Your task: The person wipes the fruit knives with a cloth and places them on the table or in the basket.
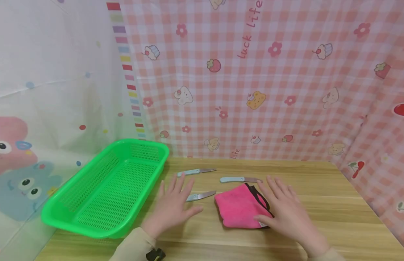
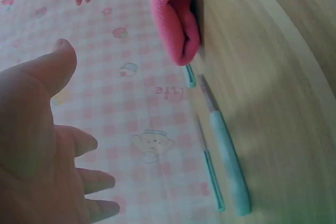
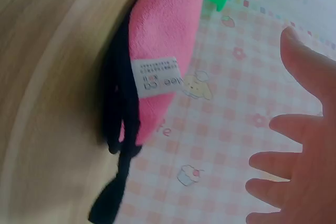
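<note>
Both hands hover over the table with fingers spread and hold nothing. My left hand point(image 1: 172, 207) overlaps part of a small knife point(image 1: 202, 196) with a light blue handle in the head view. Behind it lies a second such knife point(image 1: 189, 172), and a third knife point(image 1: 233, 179) sits farther right, blades all pointing right. My right hand point(image 1: 284, 212) is at the right side of a folded pink plush cloth point(image 1: 236, 207) with black edging and a black loop, its thumb overlapping the cloth. The right wrist view shows a white printed label point(image 3: 157, 77) on the cloth.
A green plastic basket point(image 1: 92, 232) with slotted sides stands at the left of the wooden table point(image 1: 332, 203). A pink checked curtain point(image 1: 228, 83) hangs along the back and right, and a white patterned sheet point(image 1: 51, 101) on the left.
</note>
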Demonstrator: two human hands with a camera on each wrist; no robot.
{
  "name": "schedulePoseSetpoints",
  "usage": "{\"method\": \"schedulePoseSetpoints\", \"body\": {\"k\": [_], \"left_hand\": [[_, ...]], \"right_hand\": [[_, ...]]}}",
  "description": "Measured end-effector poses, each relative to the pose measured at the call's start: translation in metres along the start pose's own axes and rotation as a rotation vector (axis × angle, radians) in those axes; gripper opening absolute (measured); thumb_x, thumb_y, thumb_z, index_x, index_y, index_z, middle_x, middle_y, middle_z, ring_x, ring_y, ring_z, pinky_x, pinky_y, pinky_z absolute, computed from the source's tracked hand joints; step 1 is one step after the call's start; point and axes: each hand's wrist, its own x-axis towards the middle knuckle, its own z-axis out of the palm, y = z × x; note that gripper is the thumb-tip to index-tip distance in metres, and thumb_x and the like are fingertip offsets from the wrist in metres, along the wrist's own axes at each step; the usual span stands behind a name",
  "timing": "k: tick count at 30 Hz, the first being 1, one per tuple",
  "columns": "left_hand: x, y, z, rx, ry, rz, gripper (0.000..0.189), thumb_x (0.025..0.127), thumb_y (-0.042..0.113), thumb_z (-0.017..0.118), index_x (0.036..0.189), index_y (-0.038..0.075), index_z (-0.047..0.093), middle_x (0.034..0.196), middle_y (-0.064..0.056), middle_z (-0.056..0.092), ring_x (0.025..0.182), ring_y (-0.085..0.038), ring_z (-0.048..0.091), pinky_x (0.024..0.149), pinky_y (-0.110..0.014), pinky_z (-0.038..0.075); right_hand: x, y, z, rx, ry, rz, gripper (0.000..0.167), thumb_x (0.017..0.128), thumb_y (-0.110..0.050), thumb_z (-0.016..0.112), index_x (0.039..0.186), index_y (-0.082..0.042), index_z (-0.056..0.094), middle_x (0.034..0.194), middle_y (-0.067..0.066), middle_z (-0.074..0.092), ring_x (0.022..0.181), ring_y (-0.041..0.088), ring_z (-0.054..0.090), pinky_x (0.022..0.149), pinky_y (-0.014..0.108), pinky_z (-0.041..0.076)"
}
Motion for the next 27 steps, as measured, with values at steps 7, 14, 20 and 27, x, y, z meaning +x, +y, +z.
{"method": "schedulePoseSetpoints", "body": {"k": [7, 14, 20, 27], "left_hand": [[0.015, -0.003, 0.006, -0.038, 0.006, -0.003, 0.089, 0.087, 0.067, 0.058, 0.150, 0.006, 0.041, 0.151, -0.018, 0.040, 0.141, -0.043, 0.031, 0.107, -0.071, 0.019], [0.028, -0.012, 0.017, -0.086, -0.027, 0.004, 0.079, 0.086, 0.057, 0.068, 0.139, 0.001, 0.052, 0.137, -0.019, 0.055, 0.127, -0.040, 0.049, 0.105, -0.062, 0.034], [0.036, -0.020, 0.024, -0.129, -0.088, -0.014, 0.060, 0.084, 0.039, 0.078, 0.126, -0.001, 0.062, 0.123, -0.021, 0.062, 0.114, -0.039, 0.058, 0.096, -0.054, 0.045], [0.043, -0.027, 0.032, -0.129, -0.131, -0.062, 0.050, 0.080, 0.031, 0.082, 0.117, 0.000, 0.066, 0.113, -0.017, 0.066, 0.104, -0.035, 0.062, 0.090, -0.051, 0.049]], "right_hand": [[0.009, -0.005, 0.011, 0.065, -0.001, -0.004, 0.089, 0.074, -0.047, 0.083, 0.145, -0.004, 0.048, 0.145, 0.026, 0.046, 0.136, 0.047, 0.037, 0.107, 0.067, 0.026], [0.015, -0.009, 0.021, 0.099, -0.008, -0.008, 0.086, 0.075, -0.046, 0.083, 0.141, 0.000, 0.052, 0.142, 0.025, 0.049, 0.134, 0.044, 0.041, 0.107, 0.061, 0.032], [0.017, -0.010, 0.027, 0.131, -0.029, 0.016, 0.086, 0.073, -0.045, 0.085, 0.139, 0.001, 0.054, 0.138, 0.021, 0.053, 0.129, 0.043, 0.046, 0.104, 0.059, 0.037], [0.019, -0.013, 0.029, 0.148, -0.053, 0.038, 0.085, 0.073, -0.044, 0.086, 0.139, -0.001, 0.054, 0.137, 0.019, 0.054, 0.125, 0.041, 0.050, 0.102, 0.058, 0.040]]}}
